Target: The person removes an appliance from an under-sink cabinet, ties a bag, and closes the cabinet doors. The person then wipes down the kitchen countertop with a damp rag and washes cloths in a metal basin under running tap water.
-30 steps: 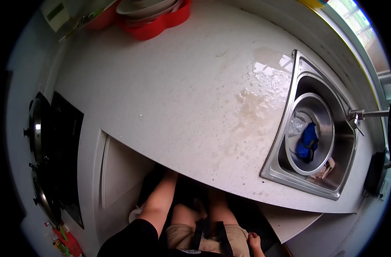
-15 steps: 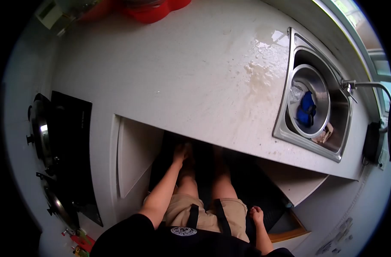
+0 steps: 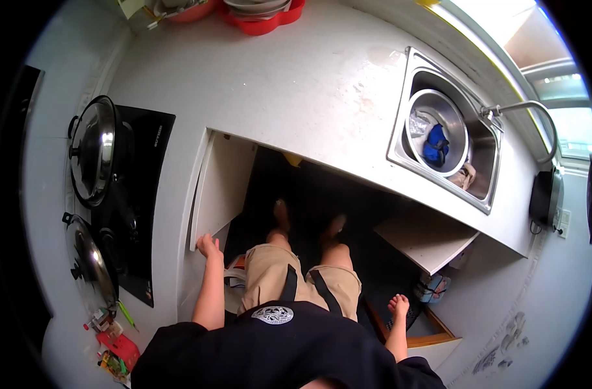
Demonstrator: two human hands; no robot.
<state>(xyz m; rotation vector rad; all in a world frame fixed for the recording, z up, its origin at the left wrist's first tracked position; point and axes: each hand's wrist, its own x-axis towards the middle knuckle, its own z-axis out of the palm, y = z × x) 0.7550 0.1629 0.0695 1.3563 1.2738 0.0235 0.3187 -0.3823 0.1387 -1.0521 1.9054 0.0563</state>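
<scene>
My left hand (image 3: 209, 246) is beside the lower edge of the open left cabinet door (image 3: 221, 185), fingers apart and nothing visible in them; whether it touches the door I cannot tell. On the right, my right hand (image 3: 398, 305) hangs below the open right cabinet door (image 3: 426, 236), its fingers loosely curled but apart, and it holds nothing. Between the two doors the space under the counter is dark, with something yellow (image 3: 293, 159) at its top edge.
A steel basin (image 3: 461, 146) with a blue item (image 3: 435, 144) sits in the sink (image 3: 489, 152). Two lidded pans (image 3: 94, 152) stand at the black stove (image 3: 154, 152). A red tray (image 3: 263, 26) holds dishes on the counter (image 3: 296, 84). An open drawer (image 3: 432, 339) is at lower right.
My left hand has come out from under the counter and moved left to the door's edge. My right hand stays low on the right. The view has shifted, showing more of the stove and floor.
</scene>
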